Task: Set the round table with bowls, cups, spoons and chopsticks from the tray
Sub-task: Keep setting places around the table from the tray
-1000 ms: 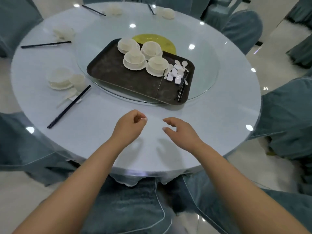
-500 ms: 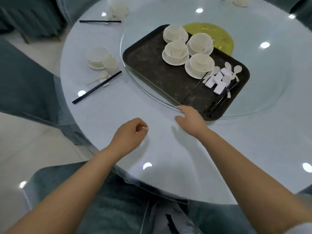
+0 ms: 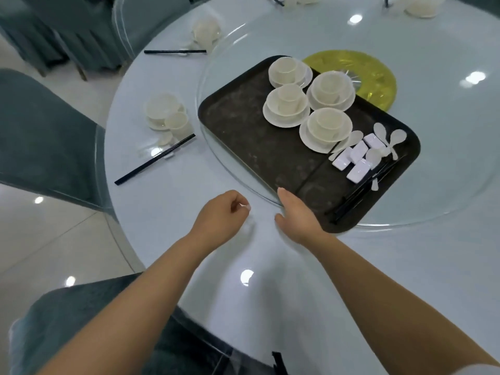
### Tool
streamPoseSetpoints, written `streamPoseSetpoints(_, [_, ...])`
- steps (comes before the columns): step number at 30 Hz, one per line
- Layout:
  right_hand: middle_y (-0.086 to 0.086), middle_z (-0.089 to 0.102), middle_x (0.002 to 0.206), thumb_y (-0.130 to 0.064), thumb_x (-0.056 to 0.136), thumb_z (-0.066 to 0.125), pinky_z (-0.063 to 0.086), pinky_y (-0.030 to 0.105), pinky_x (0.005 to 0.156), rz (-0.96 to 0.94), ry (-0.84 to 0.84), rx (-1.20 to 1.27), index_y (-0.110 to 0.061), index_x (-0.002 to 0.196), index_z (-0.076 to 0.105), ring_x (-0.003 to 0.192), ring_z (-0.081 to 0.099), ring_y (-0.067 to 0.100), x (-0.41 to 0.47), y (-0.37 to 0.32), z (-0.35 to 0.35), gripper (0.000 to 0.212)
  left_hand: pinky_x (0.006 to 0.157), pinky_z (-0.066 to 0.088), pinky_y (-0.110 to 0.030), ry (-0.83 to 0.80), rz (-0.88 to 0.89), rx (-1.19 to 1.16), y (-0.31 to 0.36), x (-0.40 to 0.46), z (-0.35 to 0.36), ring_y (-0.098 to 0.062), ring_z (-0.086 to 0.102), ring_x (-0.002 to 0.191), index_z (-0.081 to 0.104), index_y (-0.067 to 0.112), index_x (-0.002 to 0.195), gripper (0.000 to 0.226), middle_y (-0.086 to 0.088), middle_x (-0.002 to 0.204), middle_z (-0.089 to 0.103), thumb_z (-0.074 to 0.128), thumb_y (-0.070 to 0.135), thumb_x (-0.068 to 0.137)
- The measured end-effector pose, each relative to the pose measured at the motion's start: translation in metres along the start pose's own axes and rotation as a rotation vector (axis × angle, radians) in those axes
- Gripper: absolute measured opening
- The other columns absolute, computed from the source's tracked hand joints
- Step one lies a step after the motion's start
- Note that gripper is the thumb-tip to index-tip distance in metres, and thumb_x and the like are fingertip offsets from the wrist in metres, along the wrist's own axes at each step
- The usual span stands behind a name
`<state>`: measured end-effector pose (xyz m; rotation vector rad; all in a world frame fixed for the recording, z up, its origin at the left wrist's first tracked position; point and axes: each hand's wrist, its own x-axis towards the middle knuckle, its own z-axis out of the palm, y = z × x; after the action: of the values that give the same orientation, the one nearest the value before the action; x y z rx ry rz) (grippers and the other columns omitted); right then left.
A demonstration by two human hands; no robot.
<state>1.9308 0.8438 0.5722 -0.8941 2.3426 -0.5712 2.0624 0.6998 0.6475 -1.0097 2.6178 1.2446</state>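
Note:
A dark tray [image 3: 243, 136] lies on the glass turntable [image 3: 446, 169] of the round table [image 3: 189, 239]. It carries several white bowl-and-cup sets on saucers [image 3: 286, 106], white spoons [image 3: 392, 139], white rests [image 3: 357, 163] and black chopsticks [image 3: 359, 196]. My right hand [image 3: 297, 215] lies flat at the turntable's near rim, fingers against the tray's near corner, holding nothing. My left hand [image 3: 221, 215] hovers just left of it, loosely curled with nothing in it.
A laid place with bowl, cup [image 3: 176, 121], spoon and chopsticks [image 3: 154, 161] sits at the left edge; another set [image 3: 205, 33] with chopsticks [image 3: 176, 51] lies farther back. A yellow disc [image 3: 376, 77] marks the turntable's centre. Covered chairs [image 3: 40, 136] ring the table.
The view has swung left and closer. My right hand moved forward from above the tablecloth to the turntable rim and tray corner. My left hand stayed curled in place.

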Motion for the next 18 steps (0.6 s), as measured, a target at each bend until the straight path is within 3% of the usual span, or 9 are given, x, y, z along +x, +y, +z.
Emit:
streamPoseSetpoints(4, [0.001, 0.018, 0.161, -0.016, 0.096, 0.047, 0.003, 0.011, 0.107, -0.061, 0.021, -0.057, -0.011, 0.154, 0.016, 0.147, 0.015, 0.011, -0.01, 0.02, 0.006, 0.066, 0.066, 0.042, -0.016, -0.045, 0.017, -0.009, 0.01, 0.016, 0.027, -0.002, 0.058, 0.082, 0.062, 0.032, 0.091, 0.007, 0.016, 0.087, 0.063, 0.056, 0.035, 0.093])
streamPoseSetpoints(13, [-0.006, 0.03, 0.157, -0.021, 0.099, 0.049, 0.019, 0.018, 0.11, -0.073, 0.061, -0.069, -0.02, 0.153, 0.025, 0.144, 0.026, 0.008, -0.014, 0.042, 0.001, 0.059, 0.063, 0.039, -0.011, -0.114, 0.013, -0.013, 0.023, 0.033, 0.062, -0.006, 0.057, 0.08, 0.055, 0.037, 0.088, 0.008, 0.018, 0.085, 0.059, 0.056, 0.032, 0.095])
streamPoseSetpoints(18, [-0.005, 0.047, 0.147, -0.023, 0.097, 0.051, 0.03, 0.017, 0.106, -0.009, 0.116, -0.017, -0.02, 0.145, 0.044, 0.134, 0.043, 0.009, -0.023, 0.052, -0.012, 0.048, 0.066, 0.041, -0.012, -0.123, -0.001, -0.059, 0.026, 0.049, 0.069, -0.006, 0.059, 0.088, 0.06, 0.032, 0.098, 0.006, 0.018, 0.091, 0.06, 0.056, 0.034, 0.094])
